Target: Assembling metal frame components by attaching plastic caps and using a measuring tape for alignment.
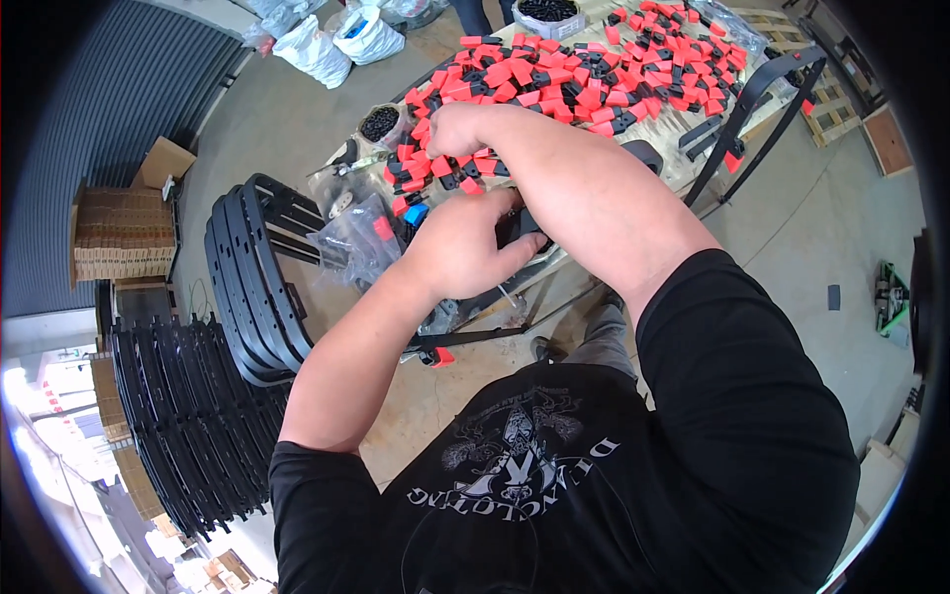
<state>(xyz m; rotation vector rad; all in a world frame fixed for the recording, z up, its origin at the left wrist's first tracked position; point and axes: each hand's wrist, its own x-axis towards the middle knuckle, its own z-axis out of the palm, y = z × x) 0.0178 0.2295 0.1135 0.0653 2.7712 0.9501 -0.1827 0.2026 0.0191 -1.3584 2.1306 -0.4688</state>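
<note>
My left hand point(460, 247) is closed around a dark black part point(513, 230) at the table's near edge, thumb on the near side. Much of that part is hidden by the hand and my right forearm. My right arm crosses over to the left, and my right hand point(457, 130) is down at the near-left end of a heap of red-and-black plastic pieces point(584, 84). Its fingers are curled, and whatever lies in them is hidden. Just left of it stands a tub of small black parts point(380, 124). A blue-and-black item point(416, 215) lies beside my left wrist.
A clear plastic bag point(361, 243) lies on the table's left corner. Black metal frames point(259, 282) stand stacked to the left, above a pile of black slatted parts point(183, 416). Another black frame point(757, 99) rises at the right. A second tub point(549, 18) sits at the far edge.
</note>
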